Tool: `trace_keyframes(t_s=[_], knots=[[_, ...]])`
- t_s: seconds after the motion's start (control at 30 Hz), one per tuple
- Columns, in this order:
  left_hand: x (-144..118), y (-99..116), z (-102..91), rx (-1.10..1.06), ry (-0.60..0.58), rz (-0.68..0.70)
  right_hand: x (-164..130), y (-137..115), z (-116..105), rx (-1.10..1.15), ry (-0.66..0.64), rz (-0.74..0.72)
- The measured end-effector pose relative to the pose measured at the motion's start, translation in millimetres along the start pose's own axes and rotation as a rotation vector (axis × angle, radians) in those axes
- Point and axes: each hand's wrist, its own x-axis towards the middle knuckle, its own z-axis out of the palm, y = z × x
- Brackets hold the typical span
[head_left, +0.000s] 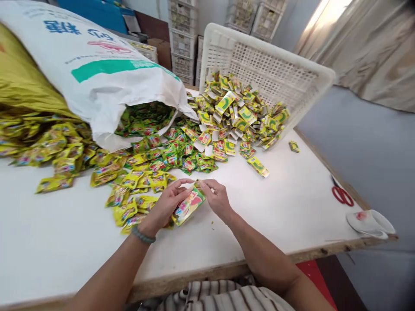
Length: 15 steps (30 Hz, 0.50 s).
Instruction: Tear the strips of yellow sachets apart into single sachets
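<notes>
Presently: one white bench (pixel 292 207) carries the whole job, wooden edge toward the person. Largest item on it, one white woven sack (pixel 97 73) w/ blue and green print, lying on its side, mouth open, green sachets spilling out. Behind the sack, far left, yellow material, poss. a second bag; cannot tell. One white plastic crate (pixel 275 69) tipped on its side at the far right of the bench, a heap of small yellow-green cartons (pixel 240 116) tumbling from it; too many to count, two or three lie apart from the heap. Loose sachets (pixel 129 181) spread mid-bench and left, yellow and green, also uncountable, approx. many dozens. One pair of red-handled scissors (pixel 342 195) near the right edge, one white cup-like item (pixel 371 222) at the near right corner.

Step in hand, as judged: handling a single sachet (pixel 189 205), lying on the bench just before the person. Left hand (pixel 167 205) pinches its upper left edge, fingers closed on it; right hand (pixel 217 198) grips the top right corner likewise. Two hands, one sachet between them. Next move, by judgement, needs a firm two-point pinch at the top edge, hands kept close, to work or fold the pack w/o tearing it.
</notes>
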Motion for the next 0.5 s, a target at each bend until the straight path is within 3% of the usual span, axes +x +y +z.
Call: trace_keyframes(t_s=[0.1,0.17,0.23,0.3,0.37,0.5], knots=[[-1.2,1.5,1.6,-0.047,-0.112,-0.139,30.4,20.2,-45.7,-0.223,0.234,-0.012],[-2.6,3.7,1.4,-0.098,-0.123,-0.177,52.8,36.7,-89.5,-0.483,0.407,0.091],[-3.6,6.1,1.1,-0.161,-0.114,-0.188,68.1,52.3,-129.5,-0.729,0.41,0.375],[-3.4,7.8,1.2,-0.205,-0.117,-0.186,71.0,64.2,-150.8,-0.77,0.373,0.45],[-2.3,9.3,0.3,-0.215,-0.135,-0.174,61.8,70.6,-146.4,-0.789,0.304,0.447],[-10.0,19.6,-18.5,-0.104,-0.101,-0.121,27.2,62.6,-89.4,-0.96,0.007,0.178]])
